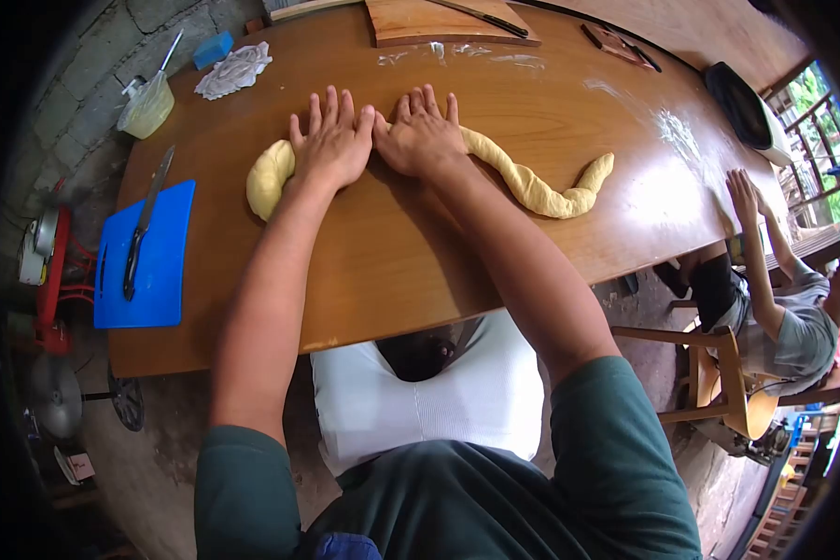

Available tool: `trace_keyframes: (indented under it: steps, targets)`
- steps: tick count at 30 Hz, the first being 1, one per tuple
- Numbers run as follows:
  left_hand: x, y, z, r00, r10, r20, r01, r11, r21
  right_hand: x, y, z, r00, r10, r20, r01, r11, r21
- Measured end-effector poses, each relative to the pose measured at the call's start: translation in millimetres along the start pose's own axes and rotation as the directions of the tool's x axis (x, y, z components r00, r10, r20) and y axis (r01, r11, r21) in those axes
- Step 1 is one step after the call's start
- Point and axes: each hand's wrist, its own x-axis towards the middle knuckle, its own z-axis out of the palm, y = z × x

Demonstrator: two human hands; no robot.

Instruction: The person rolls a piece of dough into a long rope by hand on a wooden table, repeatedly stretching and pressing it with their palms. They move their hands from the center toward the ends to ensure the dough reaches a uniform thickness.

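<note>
A long rope of yellow dough [530, 189] lies across the wooden table, with a thick rounded end at the left and a thinner curved tail at the right. My left hand [334, 145] rests flat on it beside the thick end, fingers stretched forward. Close by, thumbs nearly touching, my right hand [423, 135] presses down with its fingers spread. Both palms hide the middle stretch of the dough. Neither hand is wrapped around anything.
On the left, a knife [140, 233] lies on a blue cutting board [170, 271]. Behind are a plastic tub [149, 110], a crumpled cloth [236, 71], a blue block [213, 49] and a wooden board [420, 26]. Another person [793, 322] sits at the right, hands at the table [373, 280] edge.
</note>
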Motion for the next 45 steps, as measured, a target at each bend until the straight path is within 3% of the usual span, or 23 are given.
trace_keyframes:
  steps: [7, 9, 11, 12, 14, 15, 16, 18, 19, 21, 23, 25, 26, 28, 31, 33, 35, 37, 42, 44, 45]
  targets:
    - [92, -1, 2, 0.996, -0.088, -0.008, 0.088, 0.996, 0.012, 86, 17, 5, 0.999, -0.017, -0.048, 0.018, 1.000, 0.017]
    - [117, -5, 11, 0.997, -0.074, -0.037, 0.074, 0.997, 0.000, 112, 24, 11, 0.974, -0.064, -0.215, 0.074, 0.997, 0.036]
    - [142, -10, 23, 0.958, 0.012, -0.285, -0.019, 1.000, -0.020, 142, 31, 11, 0.943, -0.117, -0.311, 0.115, 0.993, -0.025]
    - [154, -12, 27, 0.959, 0.009, -0.284, -0.015, 1.000, -0.018, 152, 31, 11, 0.903, -0.174, -0.394, 0.152, 0.985, -0.087]
    - [174, -15, 34, 0.811, 0.219, -0.542, -0.184, 0.976, 0.120, 169, 33, 6, 0.891, -0.207, -0.404, 0.182, 0.978, -0.100]
    - [173, -15, 33, 0.815, 0.213, -0.539, -0.175, 0.977, 0.122, 175, 34, 7, 0.881, -0.233, -0.412, 0.204, 0.972, -0.113]
    - [172, -12, 31, 0.756, 0.281, -0.592, -0.264, 0.957, 0.117, 177, 33, 12, 0.803, -0.305, -0.512, 0.226, 0.951, -0.213]
    - [161, -10, 29, 0.650, 0.372, -0.663, -0.380, 0.914, 0.140, 169, 35, 15, 0.781, -0.354, -0.515, 0.277, 0.935, -0.223]
    - [148, -8, 25, 0.653, 0.363, -0.665, -0.366, 0.919, 0.143, 163, 35, 12, 0.753, -0.403, -0.520, 0.325, 0.915, -0.239]
    - [120, -5, 14, 0.798, 0.355, -0.487, -0.392, 0.919, 0.028, 141, 32, 11, 0.738, -0.428, -0.522, 0.348, 0.904, -0.249]
    - [103, -7, 18, 0.828, 0.324, -0.458, -0.347, 0.937, 0.035, 119, 32, 13, 0.790, -0.381, -0.480, 0.294, 0.923, -0.249]
    - [79, -2, 12, 0.919, 0.248, -0.306, -0.259, 0.966, 0.006, 98, 30, 14, 0.806, -0.367, -0.465, 0.303, 0.930, -0.209]
    - [70, 0, 7, 0.970, 0.180, -0.163, -0.185, 0.982, -0.019, 87, 30, 15, 0.873, -0.291, -0.391, 0.242, 0.955, -0.169]
    - [55, 2, 12, 0.979, 0.144, -0.142, -0.142, 0.990, 0.020, 67, 26, 6, 0.960, -0.176, -0.216, 0.153, 0.981, -0.120]
    - [31, 0, 11, 0.991, 0.108, -0.078, -0.104, 0.993, 0.060, 44, 24, 10, 0.973, -0.124, -0.195, 0.098, 0.986, -0.135]
    - [10, -4, 12, 0.975, 0.165, -0.149, -0.171, 0.985, -0.028, 28, 24, 12, 0.979, -0.109, -0.174, 0.091, 0.990, -0.105]
    - [-9, -8, 12, 0.961, 0.187, -0.204, -0.191, 0.982, 0.001, 15, 22, 11, 0.983, -0.101, -0.154, 0.091, 0.994, -0.068]
    - [-30, -11, 3, 0.964, 0.246, -0.102, -0.243, 0.969, 0.038, -4, 20, 7, 0.994, -0.084, -0.069, 0.080, 0.995, -0.056]
    - [-82, -17, -13, 0.952, 0.298, -0.074, -0.303, 0.949, -0.090, -68, 24, 13, 0.967, -0.183, -0.177, 0.164, 0.980, -0.113]
    - [-106, -19, -13, 0.926, 0.343, -0.155, -0.357, 0.932, -0.069, -94, 27, 15, 0.876, -0.342, -0.340, 0.280, 0.935, -0.219]
    - [-119, -19, -19, 0.926, 0.343, -0.160, -0.356, 0.932, -0.062, -107, 23, 5, 0.872, -0.346, -0.347, 0.284, 0.934, -0.217]
